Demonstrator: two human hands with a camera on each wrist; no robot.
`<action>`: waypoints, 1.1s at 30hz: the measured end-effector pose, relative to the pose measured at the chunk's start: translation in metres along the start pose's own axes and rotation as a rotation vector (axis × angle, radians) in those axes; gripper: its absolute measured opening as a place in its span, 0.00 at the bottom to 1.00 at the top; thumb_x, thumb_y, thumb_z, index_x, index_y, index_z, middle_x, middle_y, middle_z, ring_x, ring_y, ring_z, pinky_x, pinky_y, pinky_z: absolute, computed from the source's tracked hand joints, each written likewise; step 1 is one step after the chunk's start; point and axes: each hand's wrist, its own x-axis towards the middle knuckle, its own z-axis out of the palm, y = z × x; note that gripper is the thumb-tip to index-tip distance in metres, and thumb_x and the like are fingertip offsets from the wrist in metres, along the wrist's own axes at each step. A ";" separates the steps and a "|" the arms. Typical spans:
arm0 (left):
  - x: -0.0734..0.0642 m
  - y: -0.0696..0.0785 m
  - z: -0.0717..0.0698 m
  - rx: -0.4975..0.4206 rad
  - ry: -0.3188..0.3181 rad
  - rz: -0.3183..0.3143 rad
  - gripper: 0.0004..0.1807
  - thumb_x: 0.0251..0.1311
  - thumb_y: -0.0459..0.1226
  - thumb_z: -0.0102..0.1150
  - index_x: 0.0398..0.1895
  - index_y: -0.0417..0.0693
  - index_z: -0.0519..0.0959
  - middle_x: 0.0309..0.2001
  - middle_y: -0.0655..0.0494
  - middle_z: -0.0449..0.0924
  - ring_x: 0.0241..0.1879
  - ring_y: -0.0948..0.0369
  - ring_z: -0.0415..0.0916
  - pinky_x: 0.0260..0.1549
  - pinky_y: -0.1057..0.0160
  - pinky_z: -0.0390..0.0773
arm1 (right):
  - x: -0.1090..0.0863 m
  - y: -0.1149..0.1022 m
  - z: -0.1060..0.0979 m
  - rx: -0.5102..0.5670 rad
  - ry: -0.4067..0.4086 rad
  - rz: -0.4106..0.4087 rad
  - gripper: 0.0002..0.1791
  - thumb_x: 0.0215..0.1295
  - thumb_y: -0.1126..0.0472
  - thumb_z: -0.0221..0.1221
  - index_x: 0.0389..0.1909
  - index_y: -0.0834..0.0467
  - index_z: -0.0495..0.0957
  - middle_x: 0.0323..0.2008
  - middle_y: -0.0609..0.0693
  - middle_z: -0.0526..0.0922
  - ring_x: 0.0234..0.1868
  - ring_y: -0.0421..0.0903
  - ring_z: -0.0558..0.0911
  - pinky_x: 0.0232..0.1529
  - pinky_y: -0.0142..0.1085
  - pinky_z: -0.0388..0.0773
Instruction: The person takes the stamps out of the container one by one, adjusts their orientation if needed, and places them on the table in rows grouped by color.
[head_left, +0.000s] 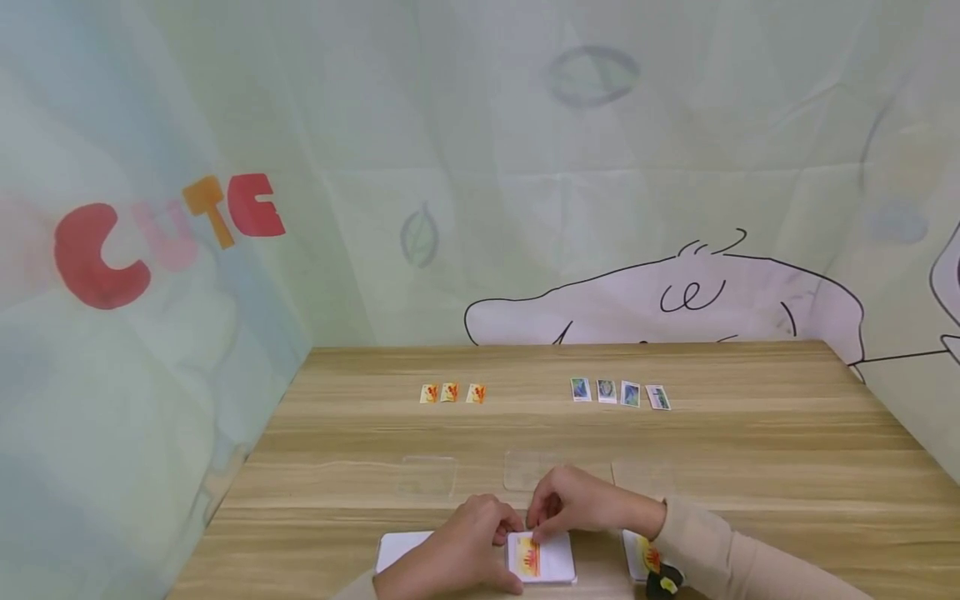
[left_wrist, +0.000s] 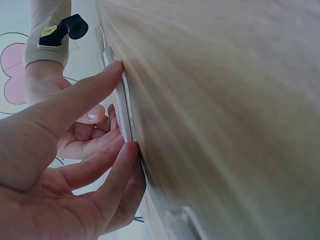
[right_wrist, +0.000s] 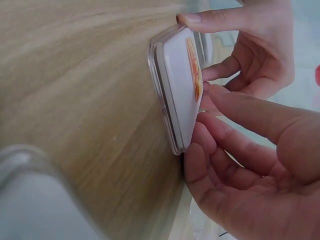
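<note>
Head view shows a white block (head_left: 557, 560) on the tabletop (head_left: 337, 500), close in front of me, with a small orange-and-yellow picture (head_left: 528, 560) lying on the left part of its top face. My left hand (head_left: 457, 542) grips the block along its left side, thumb at the near corner and fingertips at the far one. My right hand (head_left: 577, 504) is at the far edge: its thumb tip presses at the top end of the picture while the bent fingers close against the block's side, so the edge is pinched between them. From the right wrist, I see a clear layer under the white block, against the wood.

To the left, another white block (head_left: 401, 546) sits partly behind my left forearm. To the right, a third block (head_left: 636, 557) with an orange picture is partly covered by my beige sleeve (head_left: 742, 558) and the black wrist camera (head_left: 663, 581). Just beyond my hands lie three clear square pieces (head_left: 426, 477) in a row. Farther back are three yellow-orange pictures (head_left: 476, 393) on the left and four blue-green ones (head_left: 630, 394) on the right. Behind the tabletop hangs a pale printed sheet (head_left: 487, 208), with "CUTE" in coloured letters (head_left: 97, 275) on its left side.
</note>
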 end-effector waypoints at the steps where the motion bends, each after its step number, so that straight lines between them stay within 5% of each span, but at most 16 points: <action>1: 0.000 0.000 0.000 0.004 0.002 0.004 0.26 0.34 0.39 0.86 0.39 0.44 0.84 0.30 0.67 0.71 0.32 0.71 0.65 0.32 0.72 0.71 | 0.000 0.001 0.000 -0.002 0.004 -0.004 0.02 0.57 0.69 0.70 0.31 0.64 0.85 0.24 0.38 0.82 0.24 0.31 0.73 0.27 0.24 0.71; 33: 0.000 -0.001 0.000 -0.028 0.010 -0.004 0.26 0.33 0.38 0.85 0.38 0.43 0.83 0.31 0.66 0.73 0.31 0.72 0.67 0.32 0.72 0.72 | -0.001 0.004 0.012 -0.026 0.127 -0.005 0.09 0.47 0.69 0.76 0.26 0.61 0.84 0.21 0.44 0.78 0.23 0.32 0.72 0.26 0.25 0.70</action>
